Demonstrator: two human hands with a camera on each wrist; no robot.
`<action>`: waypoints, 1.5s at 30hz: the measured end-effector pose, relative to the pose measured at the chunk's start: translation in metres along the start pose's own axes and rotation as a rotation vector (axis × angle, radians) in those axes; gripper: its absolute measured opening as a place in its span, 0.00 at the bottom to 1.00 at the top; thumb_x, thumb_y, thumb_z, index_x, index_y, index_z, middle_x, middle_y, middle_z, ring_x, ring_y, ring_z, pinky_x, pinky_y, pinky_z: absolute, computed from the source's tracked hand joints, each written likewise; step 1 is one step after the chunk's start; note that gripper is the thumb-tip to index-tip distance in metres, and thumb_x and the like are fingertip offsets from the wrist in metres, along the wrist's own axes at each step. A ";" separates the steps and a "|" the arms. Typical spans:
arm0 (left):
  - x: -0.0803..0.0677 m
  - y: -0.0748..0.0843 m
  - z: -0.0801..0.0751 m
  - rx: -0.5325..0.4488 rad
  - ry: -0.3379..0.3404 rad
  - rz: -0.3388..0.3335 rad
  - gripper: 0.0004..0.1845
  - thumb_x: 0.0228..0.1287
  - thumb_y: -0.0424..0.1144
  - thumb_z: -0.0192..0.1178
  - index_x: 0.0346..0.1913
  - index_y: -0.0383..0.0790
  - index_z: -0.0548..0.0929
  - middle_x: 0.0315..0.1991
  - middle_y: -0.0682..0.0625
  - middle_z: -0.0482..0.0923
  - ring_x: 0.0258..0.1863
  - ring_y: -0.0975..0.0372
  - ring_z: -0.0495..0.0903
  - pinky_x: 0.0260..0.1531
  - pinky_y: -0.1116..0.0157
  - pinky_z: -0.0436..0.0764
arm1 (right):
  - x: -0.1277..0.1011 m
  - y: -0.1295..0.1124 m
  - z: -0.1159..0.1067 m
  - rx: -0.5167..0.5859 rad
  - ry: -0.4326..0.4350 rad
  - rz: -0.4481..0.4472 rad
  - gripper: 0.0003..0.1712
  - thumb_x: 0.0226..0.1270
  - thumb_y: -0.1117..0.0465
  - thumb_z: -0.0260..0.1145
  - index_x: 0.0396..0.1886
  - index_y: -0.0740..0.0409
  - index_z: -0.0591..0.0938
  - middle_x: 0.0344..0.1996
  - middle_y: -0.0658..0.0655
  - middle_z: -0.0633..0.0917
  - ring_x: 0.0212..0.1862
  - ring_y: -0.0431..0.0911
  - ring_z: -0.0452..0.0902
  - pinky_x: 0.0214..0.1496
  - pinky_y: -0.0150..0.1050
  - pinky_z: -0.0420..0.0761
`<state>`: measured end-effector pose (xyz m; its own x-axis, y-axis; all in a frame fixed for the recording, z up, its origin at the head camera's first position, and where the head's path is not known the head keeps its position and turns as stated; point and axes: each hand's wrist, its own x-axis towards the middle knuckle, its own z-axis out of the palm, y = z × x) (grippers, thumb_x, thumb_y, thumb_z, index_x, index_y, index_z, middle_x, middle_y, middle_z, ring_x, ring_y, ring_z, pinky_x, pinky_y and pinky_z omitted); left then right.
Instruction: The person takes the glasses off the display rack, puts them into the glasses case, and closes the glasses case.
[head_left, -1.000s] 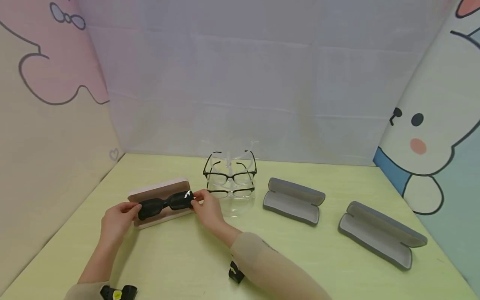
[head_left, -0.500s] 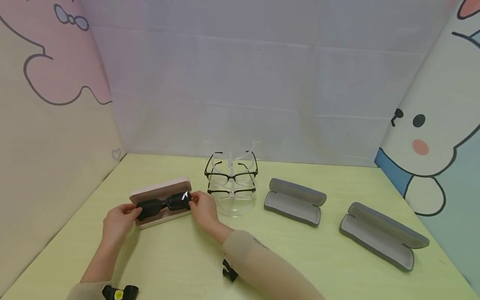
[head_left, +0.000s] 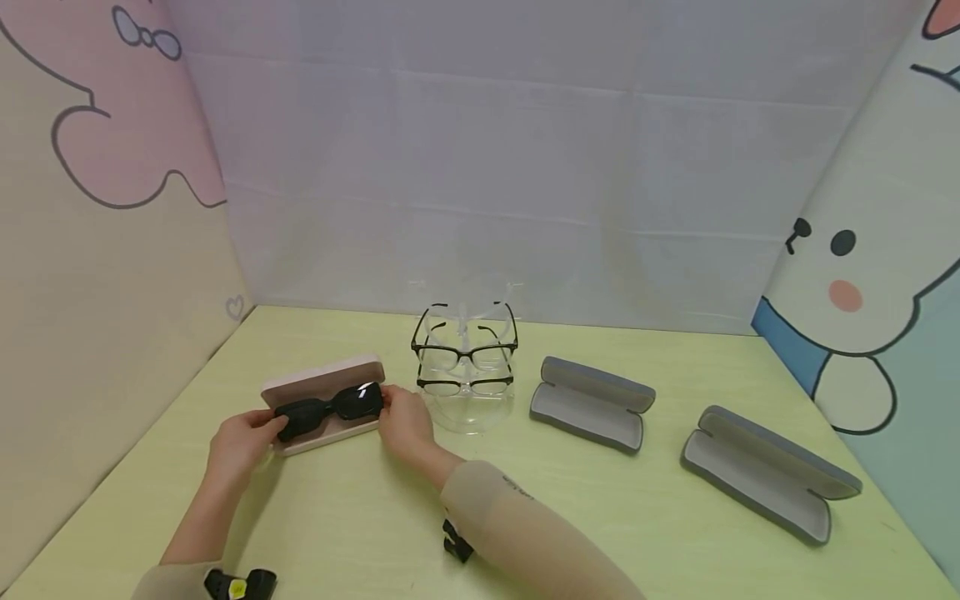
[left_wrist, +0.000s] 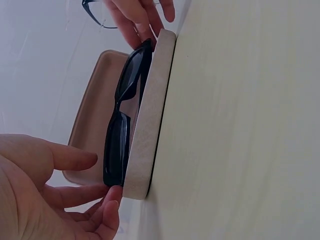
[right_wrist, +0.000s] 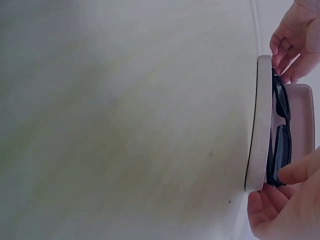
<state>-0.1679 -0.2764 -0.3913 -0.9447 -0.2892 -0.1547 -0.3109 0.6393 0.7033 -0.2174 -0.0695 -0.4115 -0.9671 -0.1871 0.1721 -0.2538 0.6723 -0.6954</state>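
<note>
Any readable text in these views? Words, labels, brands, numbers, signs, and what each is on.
None readable.
Right sleeve: small dark mark, possibly lettering, too small to read.
Yellow spot on black wrist device: any marking too small to read.
Sunglasses and pink case: no text visible.

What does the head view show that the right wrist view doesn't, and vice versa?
Only head: a nearer grey case, a farther grey case, upper eyeglasses and lower eyeglasses on a clear stand.
Only right wrist: a dark speck on the table.
Both: black sunglasses at the open pale case, left hand and right hand at their ends.
</note>
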 end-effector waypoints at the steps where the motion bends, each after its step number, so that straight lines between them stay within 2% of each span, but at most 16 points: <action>1: 0.000 0.000 0.000 0.002 -0.004 0.003 0.29 0.65 0.46 0.49 0.57 0.22 0.69 0.50 0.30 0.73 0.51 0.40 0.69 0.44 0.50 0.71 | 0.000 0.000 0.000 -0.012 0.001 -0.005 0.18 0.55 0.70 0.58 0.46 0.57 0.82 0.38 0.51 0.84 0.42 0.45 0.79 0.41 0.33 0.76; 6: 0.004 -0.007 0.002 0.014 0.009 0.022 0.30 0.63 0.49 0.51 0.53 0.22 0.72 0.44 0.32 0.77 0.45 0.43 0.73 0.39 0.54 0.74 | 0.000 -0.002 0.001 -0.084 -0.015 -0.006 0.18 0.56 0.69 0.58 0.48 0.58 0.81 0.38 0.54 0.79 0.41 0.46 0.77 0.42 0.33 0.75; 12: 0.004 -0.005 0.003 -0.001 -0.042 0.003 0.33 0.63 0.50 0.50 0.55 0.20 0.69 0.50 0.27 0.72 0.44 0.43 0.74 0.37 0.56 0.76 | 0.000 -0.002 -0.001 -0.135 -0.047 -0.033 0.21 0.54 0.70 0.58 0.49 0.57 0.81 0.35 0.56 0.78 0.38 0.48 0.74 0.37 0.34 0.74; 17: -0.001 0.002 0.001 0.021 -0.081 0.001 0.32 0.65 0.47 0.47 0.57 0.18 0.65 0.53 0.25 0.67 0.49 0.39 0.71 0.41 0.52 0.74 | 0.001 -0.002 -0.002 -0.128 -0.077 -0.041 0.22 0.54 0.69 0.58 0.50 0.57 0.80 0.35 0.56 0.79 0.39 0.49 0.75 0.36 0.34 0.74; 21: -0.003 0.003 -0.001 0.018 -0.092 -0.008 0.32 0.66 0.47 0.46 0.58 0.17 0.64 0.55 0.24 0.66 0.49 0.39 0.71 0.42 0.52 0.75 | 0.000 -0.005 -0.005 -0.119 -0.083 -0.057 0.19 0.54 0.68 0.58 0.46 0.57 0.82 0.32 0.56 0.82 0.38 0.49 0.76 0.35 0.35 0.74; 24: -0.005 0.004 -0.002 0.015 -0.099 -0.006 0.33 0.66 0.48 0.45 0.58 0.17 0.63 0.54 0.24 0.66 0.48 0.40 0.71 0.42 0.52 0.75 | -0.001 -0.009 -0.007 -0.110 -0.063 -0.067 0.15 0.53 0.68 0.57 0.41 0.59 0.82 0.30 0.56 0.82 0.37 0.48 0.77 0.35 0.36 0.74; 28: -0.004 0.003 -0.003 0.017 -0.101 0.002 0.33 0.66 0.48 0.45 0.59 0.17 0.63 0.52 0.25 0.68 0.47 0.40 0.72 0.43 0.51 0.74 | -0.001 -0.015 -0.012 -0.051 -0.015 -0.056 0.15 0.55 0.68 0.56 0.43 0.63 0.80 0.34 0.56 0.81 0.40 0.47 0.76 0.40 0.36 0.75; 33: -0.001 0.001 -0.004 -0.017 -0.061 -0.018 0.37 0.65 0.48 0.47 0.62 0.17 0.55 0.51 0.26 0.69 0.44 0.43 0.74 0.42 0.53 0.74 | 0.001 -0.021 -0.015 0.031 0.009 -0.021 0.18 0.60 0.67 0.54 0.50 0.65 0.75 0.43 0.59 0.78 0.46 0.48 0.75 0.47 0.37 0.75; 37: 0.000 0.003 -0.005 -0.049 0.003 -0.020 0.38 0.65 0.49 0.47 0.64 0.19 0.52 0.52 0.27 0.68 0.43 0.45 0.75 0.40 0.57 0.74 | 0.005 -0.022 -0.015 0.038 -0.001 -0.008 0.21 0.62 0.67 0.53 0.55 0.65 0.71 0.50 0.61 0.75 0.51 0.50 0.73 0.51 0.39 0.74; 42: 0.005 0.012 -0.006 -0.110 0.045 -0.003 0.39 0.66 0.55 0.43 0.68 0.28 0.51 0.58 0.27 0.62 0.53 0.40 0.67 0.48 0.48 0.70 | 0.013 -0.021 -0.018 0.031 -0.030 -0.032 0.25 0.63 0.67 0.52 0.61 0.65 0.67 0.55 0.63 0.72 0.56 0.51 0.70 0.55 0.41 0.72; 45: 0.008 0.017 -0.008 -0.141 0.057 0.006 0.37 0.66 0.57 0.41 0.69 0.34 0.54 0.62 0.28 0.58 0.59 0.39 0.61 0.53 0.45 0.65 | 0.017 -0.022 -0.019 0.035 -0.048 -0.054 0.27 0.64 0.67 0.52 0.64 0.63 0.65 0.57 0.62 0.72 0.59 0.51 0.68 0.57 0.42 0.71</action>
<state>-0.1803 -0.2735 -0.3754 -0.9379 -0.3279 -0.1136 -0.2836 0.5355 0.7955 -0.2285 -0.0734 -0.3803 -0.9502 -0.2569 0.1766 -0.3037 0.6353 -0.7101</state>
